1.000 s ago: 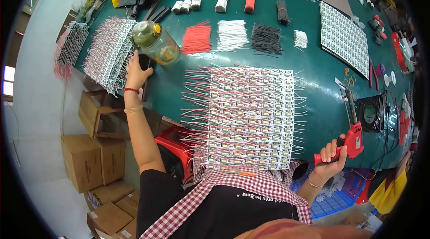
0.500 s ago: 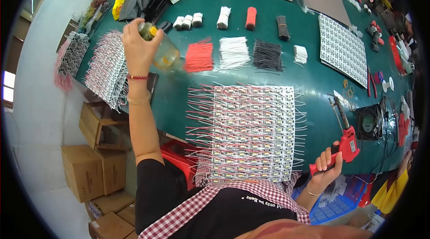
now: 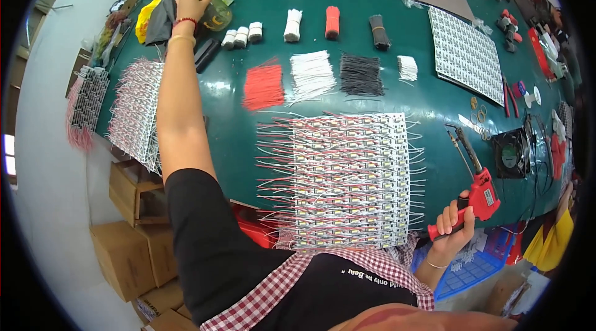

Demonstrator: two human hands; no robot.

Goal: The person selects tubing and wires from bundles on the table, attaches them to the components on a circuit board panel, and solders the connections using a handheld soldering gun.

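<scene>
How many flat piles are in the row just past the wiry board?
4, left to right: red pile, white pile, black pile and small white pile. None looks hidden.

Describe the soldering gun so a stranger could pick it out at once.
Find the green table, then its near right part, right of the wired white board. There the right hand grips the soldering gun. Mostly bright red and long-nosed, it stands out from the black fan nearby.
</scene>
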